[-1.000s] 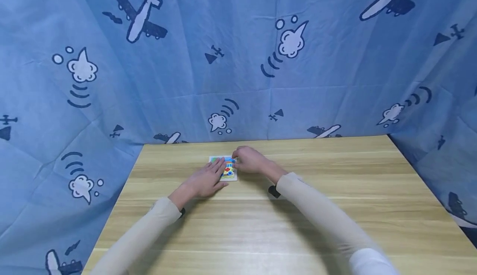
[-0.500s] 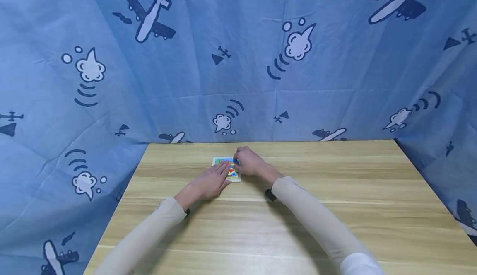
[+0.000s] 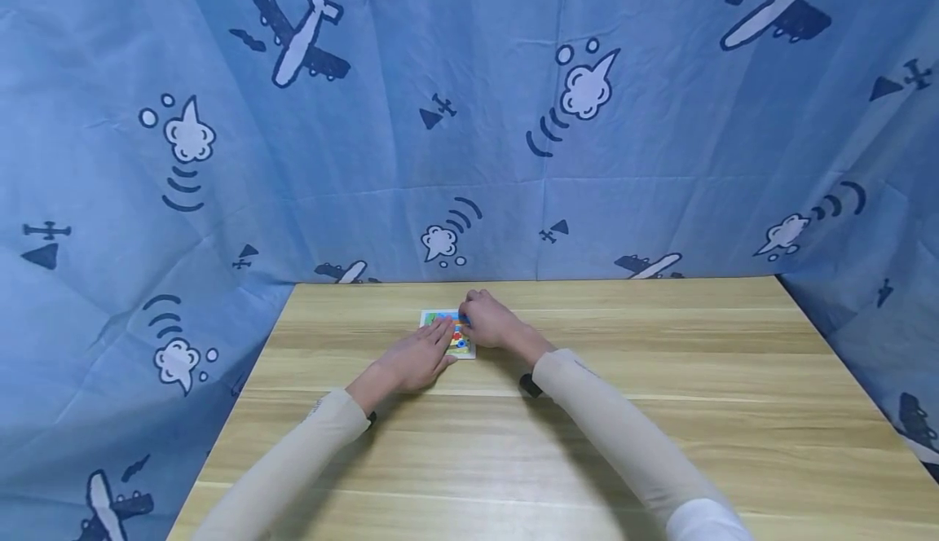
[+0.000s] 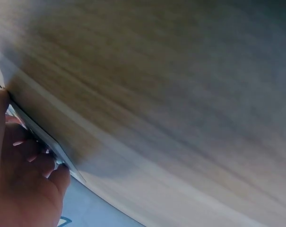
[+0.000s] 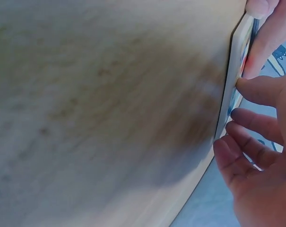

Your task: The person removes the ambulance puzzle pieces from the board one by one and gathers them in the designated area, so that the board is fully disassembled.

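Note:
A small flat picture puzzle [image 3: 465, 354] with a pale border lies near the table's far edge. It shows a yellow vehicle with a red cross. My left hand [image 3: 416, 358] rests on its left part, fingers straight and covering much of the picture, thumb at the near edge. My right hand [image 3: 493, 319] is curled over the upper right corner, pinching a small blue puzzle piece [image 3: 464, 318] at the board's face. In the right wrist view the right thumb and fingertips meet the board [image 5: 226, 87], which appears edge-on. The left wrist view shows the board's edge [image 4: 48, 139] beside the left fingers.
The wood-grain table [image 3: 587, 443] extends toward me and to the right. A blue curtain [image 3: 499, 142] printed with planes and clouds hangs behind it and at both sides. A dark band [image 3: 530, 384] shows under the right wrist.
The head view has shifted slightly. My right hand has moved a little left over the board's corner, and the blue piece shows more clearly there. The left hand stays on the board.

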Demonstrator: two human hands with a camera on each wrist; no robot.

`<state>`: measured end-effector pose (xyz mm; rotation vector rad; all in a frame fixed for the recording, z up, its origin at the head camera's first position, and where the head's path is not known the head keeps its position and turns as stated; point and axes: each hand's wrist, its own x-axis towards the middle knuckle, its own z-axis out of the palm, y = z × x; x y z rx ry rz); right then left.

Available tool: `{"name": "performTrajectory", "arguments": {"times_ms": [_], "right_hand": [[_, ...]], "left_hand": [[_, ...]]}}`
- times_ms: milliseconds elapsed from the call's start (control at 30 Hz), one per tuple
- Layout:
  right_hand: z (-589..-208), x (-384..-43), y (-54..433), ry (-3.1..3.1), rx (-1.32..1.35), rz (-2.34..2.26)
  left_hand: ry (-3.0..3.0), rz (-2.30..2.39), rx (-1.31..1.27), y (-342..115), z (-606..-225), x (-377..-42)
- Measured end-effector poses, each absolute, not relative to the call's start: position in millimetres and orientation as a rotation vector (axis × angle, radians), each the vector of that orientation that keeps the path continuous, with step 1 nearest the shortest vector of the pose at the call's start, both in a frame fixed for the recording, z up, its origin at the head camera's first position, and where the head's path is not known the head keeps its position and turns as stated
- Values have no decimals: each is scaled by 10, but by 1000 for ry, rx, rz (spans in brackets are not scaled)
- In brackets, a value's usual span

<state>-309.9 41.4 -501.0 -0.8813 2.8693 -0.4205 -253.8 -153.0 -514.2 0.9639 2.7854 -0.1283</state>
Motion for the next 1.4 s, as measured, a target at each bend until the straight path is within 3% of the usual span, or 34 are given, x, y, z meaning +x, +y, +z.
{"name": "performTrajectory", "arguments": {"times_ms": [1400], "right_hand": [[-5047, -3183, 424, 2837, -743, -860]], "left_hand": [[2782, -67, 927, -1532, -5123, -2556]]}}
